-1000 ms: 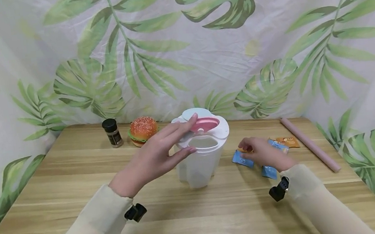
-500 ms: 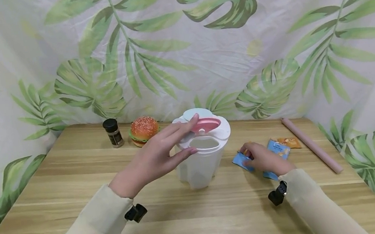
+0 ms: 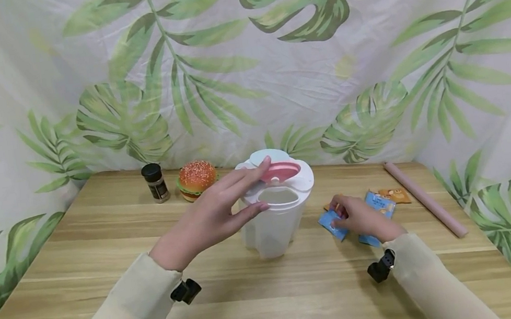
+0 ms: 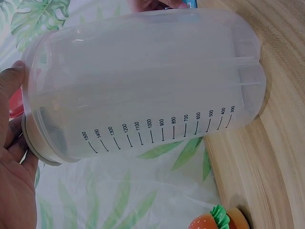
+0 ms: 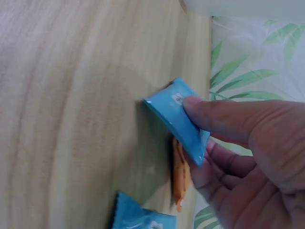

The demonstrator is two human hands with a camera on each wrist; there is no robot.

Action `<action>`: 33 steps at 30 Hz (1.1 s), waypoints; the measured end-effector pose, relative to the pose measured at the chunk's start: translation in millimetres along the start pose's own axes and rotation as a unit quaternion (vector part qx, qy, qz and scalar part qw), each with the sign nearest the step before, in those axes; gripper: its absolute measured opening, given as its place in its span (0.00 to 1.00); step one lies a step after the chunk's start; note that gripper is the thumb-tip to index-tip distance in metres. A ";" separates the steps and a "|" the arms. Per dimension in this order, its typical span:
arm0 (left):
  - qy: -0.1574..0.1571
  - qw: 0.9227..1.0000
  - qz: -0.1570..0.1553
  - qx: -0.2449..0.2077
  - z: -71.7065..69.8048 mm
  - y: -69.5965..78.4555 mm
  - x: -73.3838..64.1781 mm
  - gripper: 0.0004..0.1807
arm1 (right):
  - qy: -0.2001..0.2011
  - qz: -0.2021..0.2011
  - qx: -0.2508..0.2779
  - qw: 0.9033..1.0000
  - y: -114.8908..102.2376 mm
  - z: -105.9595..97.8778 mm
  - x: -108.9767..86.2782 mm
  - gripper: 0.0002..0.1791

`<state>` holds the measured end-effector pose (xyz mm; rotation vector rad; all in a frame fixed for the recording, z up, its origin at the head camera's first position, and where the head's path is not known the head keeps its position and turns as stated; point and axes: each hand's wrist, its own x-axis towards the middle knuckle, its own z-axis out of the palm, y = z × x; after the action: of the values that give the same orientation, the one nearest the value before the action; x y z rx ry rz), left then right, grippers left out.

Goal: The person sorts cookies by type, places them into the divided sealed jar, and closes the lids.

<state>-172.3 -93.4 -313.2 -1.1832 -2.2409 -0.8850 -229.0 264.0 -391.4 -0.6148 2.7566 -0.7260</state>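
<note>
A translucent storage container (image 3: 270, 231) stands upright in the head view, with a white lid (image 3: 302, 179). Its pink flap (image 3: 283, 171) is raised behind an oval opening. My left hand (image 3: 209, 212) rests on the lid's left side, fingers extended across the top and thumb near the front rim. Volume marks run along the container wall (image 4: 157, 90) in the left wrist view. To the right, my right hand (image 3: 363, 215) pinches a small blue snack packet (image 5: 177, 117) between thumb and fingers, just above the table. An orange packet (image 5: 180, 176) lies close under that hand.
More blue packets (image 3: 381, 203) and an orange one (image 3: 395, 195) lie beside the right hand. A pink rod (image 3: 426, 200) lies at the right. A seasoning jar (image 3: 156, 184) and a toy hamburger (image 3: 197, 179) stand at the back left, before a leaf-print cloth (image 3: 208, 80).
My right hand has shifted slightly down and right, with the blue packet turning a little in its fingers. The left hand and the container have stayed in place.
</note>
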 end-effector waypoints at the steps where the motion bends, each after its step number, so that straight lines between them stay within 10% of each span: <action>1: -0.001 1.000 0.000 0.000 -0.1 -0.1 -0.1 0.44 | 0.001 0.000 0.004 1.000 0.2 -0.2 -0.4 0.13; 11: -0.006 1.000 -0.008 -0.001 -0.2 0.2 -5.6 0.44 | 0.017 -0.022 0.042 0.999 6.3 2.4 -5.1 0.09; 20: -0.009 1.000 -0.019 -0.011 -0.2 2.1 -2.8 0.44 | 0.143 -0.025 0.123 0.982 -9.5 -11.6 -9.1 0.12; 26: -0.005 1.000 -0.013 -0.017 2.5 -0.2 -3.6 0.45 | 0.245 -0.059 0.199 0.947 -42.1 -29.5 -17.6 0.14; 33: 0.005 1.000 0.000 -0.013 2.0 0.2 -0.5 0.45 | 0.351 -0.128 0.284 0.883 -77.5 -45.8 -27.2 0.13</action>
<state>-172.0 -92.1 -314.9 -1.1875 -2.2275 -0.9200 -193.1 234.2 -309.8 -0.6749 2.7976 -2.0765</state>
